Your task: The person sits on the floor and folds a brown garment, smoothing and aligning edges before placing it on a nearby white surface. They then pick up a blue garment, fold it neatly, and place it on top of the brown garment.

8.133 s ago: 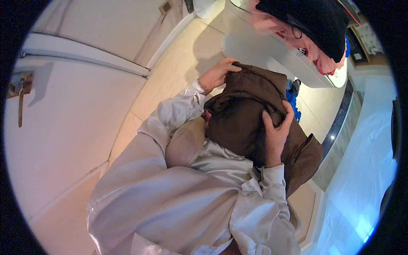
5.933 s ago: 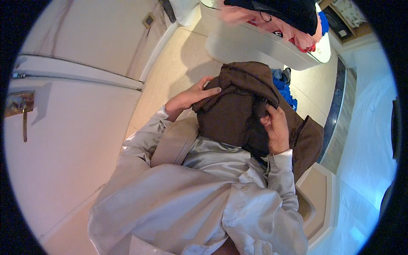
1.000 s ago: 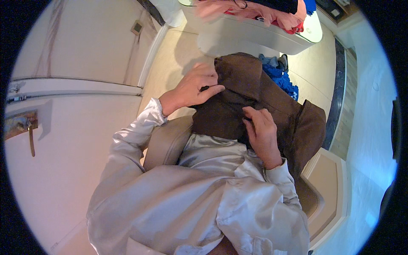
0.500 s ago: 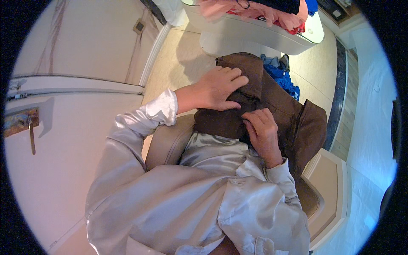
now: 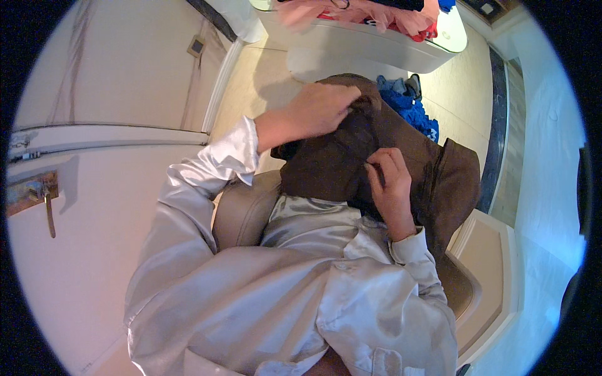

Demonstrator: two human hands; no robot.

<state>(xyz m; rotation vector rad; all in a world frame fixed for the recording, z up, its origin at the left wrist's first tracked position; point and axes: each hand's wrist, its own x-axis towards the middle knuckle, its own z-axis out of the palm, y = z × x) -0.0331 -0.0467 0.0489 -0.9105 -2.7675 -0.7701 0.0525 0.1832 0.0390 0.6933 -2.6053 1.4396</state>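
A dark brown cloth garment (image 5: 401,135) lies spread over my lap, its far edge reaching toward the bench-like white unit. Near its far left part, my left hand (image 5: 316,113) has its fingers closed on a fold of the cloth. My right hand (image 5: 392,185) rests closer to me, thumb and forefinger pinched together at a fold. The fingertips of both hands are partly hidden by cloth or by the hands themselves.
A white unit (image 5: 351,44) with rounded ends stands ahead, with pink and red clothes (image 5: 401,19) on top. Blue clothing (image 5: 411,116) lies on the floor beyond my lap. To the left is a white door with a handle (image 5: 49,213); a beige padded seat (image 5: 244,216) is under me.
My left hand has turned and its spread fingers have closed on the cloth, lifting and shifting the far left fold. My right hand has moved only slightly.
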